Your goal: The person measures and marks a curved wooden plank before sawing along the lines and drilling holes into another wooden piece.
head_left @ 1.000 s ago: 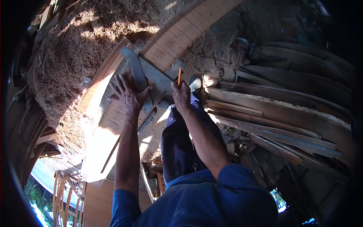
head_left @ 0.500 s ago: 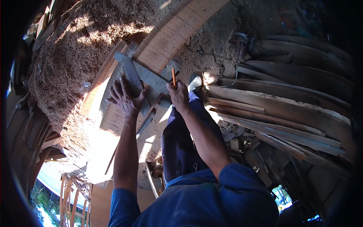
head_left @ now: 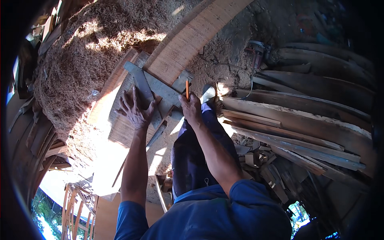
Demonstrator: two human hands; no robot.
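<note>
My left hand (head_left: 137, 112) lies with fingers spread on a wide wooden board (head_left: 127, 130), its fingertips beside a dark flat strip (head_left: 144, 86). That strip meets a longer grey straight-edged piece (head_left: 163, 87) at an angle, like a bevel or square; whether they are joined I cannot tell. The grey piece crosses the near end of a large curved plank (head_left: 182, 46). Closed around an orange pencil (head_left: 187, 90), my right hand (head_left: 192, 110) is at the grey piece's right end. The pencil points away from me, and its lower part is hidden by my fingers.
Wood shavings (head_left: 76, 68) are heaped at the far left. Several curved planks (head_left: 312, 114) lie stacked on the right, near a power tool (head_left: 257, 50) with a cord. Wood scraps (head_left: 252, 160) lie by my legs. A slatted wooden frame (head_left: 76, 212) stands lower left.
The view has shifted slightly, moving the scene a little to the right. The pencil looks a bit more upright. Both hands keep nearly the same places on the wood.
</note>
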